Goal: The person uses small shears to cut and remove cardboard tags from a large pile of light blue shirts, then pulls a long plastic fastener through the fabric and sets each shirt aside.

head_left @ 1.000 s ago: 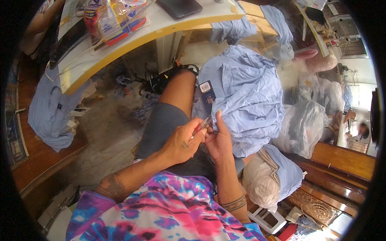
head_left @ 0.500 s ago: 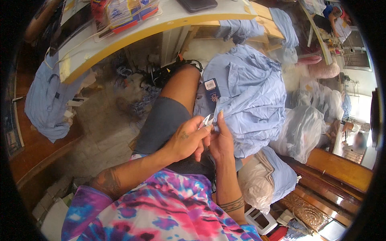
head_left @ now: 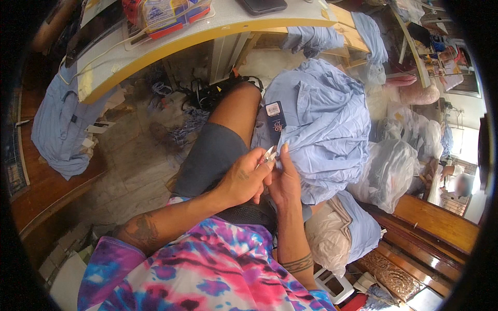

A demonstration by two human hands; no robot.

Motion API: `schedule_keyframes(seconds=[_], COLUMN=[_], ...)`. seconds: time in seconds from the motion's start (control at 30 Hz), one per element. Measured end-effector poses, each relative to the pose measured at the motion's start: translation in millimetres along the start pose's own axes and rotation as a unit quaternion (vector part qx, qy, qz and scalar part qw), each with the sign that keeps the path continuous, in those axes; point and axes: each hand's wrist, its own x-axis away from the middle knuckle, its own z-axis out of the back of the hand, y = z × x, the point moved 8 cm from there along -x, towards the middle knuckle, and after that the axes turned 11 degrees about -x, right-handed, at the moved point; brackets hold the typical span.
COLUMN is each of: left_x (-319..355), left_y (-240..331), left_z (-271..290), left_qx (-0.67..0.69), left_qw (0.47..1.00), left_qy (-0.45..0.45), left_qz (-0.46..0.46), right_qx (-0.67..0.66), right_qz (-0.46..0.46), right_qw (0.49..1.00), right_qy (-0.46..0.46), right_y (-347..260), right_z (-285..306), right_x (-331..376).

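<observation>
A light blue garment, probably a shirt, lies bunched over my lap to the right, with a dark blue hang tag bearing a white sticker on it. My left hand is closed around small thread snips, their pale blades pointing up toward the garment's near edge. Close beside it, my right hand pinches that edge, thumb up. The blades are right by the right thumb; whether they touch cloth or thread is too small to tell.
A table edge curves across ahead, holding a phone and a red-and-blue package. Another blue garment hangs at left. Plastic-wrapped bundles and a folded stack stand at right. Scraps litter the floor.
Both hands keep nearly the same place and hold. The snips' tips sit slightly higher, and the view has shifted a little.
</observation>
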Motion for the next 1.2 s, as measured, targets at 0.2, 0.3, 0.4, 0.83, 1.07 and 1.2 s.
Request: schedule_keyframes(seconds=[0.2, 0.3, 0.4, 0.83, 1.07, 1.2], left_x=[-7.3, -12.4, -13.9, -24.2, -21.1, -37.0], left_y=[-3.4, -3.7, -4.0, -2.7, 2.0, -4.5], left_z=[5.5, 8.7, 8.6, 2.9, 12.0, 12.0], left_qx=[0.006, 0.006, 0.072, 0.111, 0.074, 0.056], left_qw=[0.998, 0.996, 0.995, 0.988, 0.993, 0.994], left_qy=[0.061, 0.083, 0.07, 0.068, 0.06, 0.077], left_qz=[-0.028, -0.045, 0.014, 0.085, 0.065, 0.056], right_qx=[-0.017, -0.005, 0.014, 0.095, 0.158, 0.154], right_qz=[0.002, 0.032, 0.063, 0.077, 0.015, 0.035], right_qw=[1.0, 0.999, 0.998, 0.992, 0.987, 0.987], right_qy=[-0.012, -0.012, 0.014, -0.009, -0.027, -0.042], right_y=[5.6, 5.0, -0.1, -22.0, -31.1, -37.7], right_z=[-3.1, -1.7, -0.8, -1.0, 2.1, 4.6], right_x=[-2.3, -3.3, -0.2, 4.3, 1.5, 7.8])
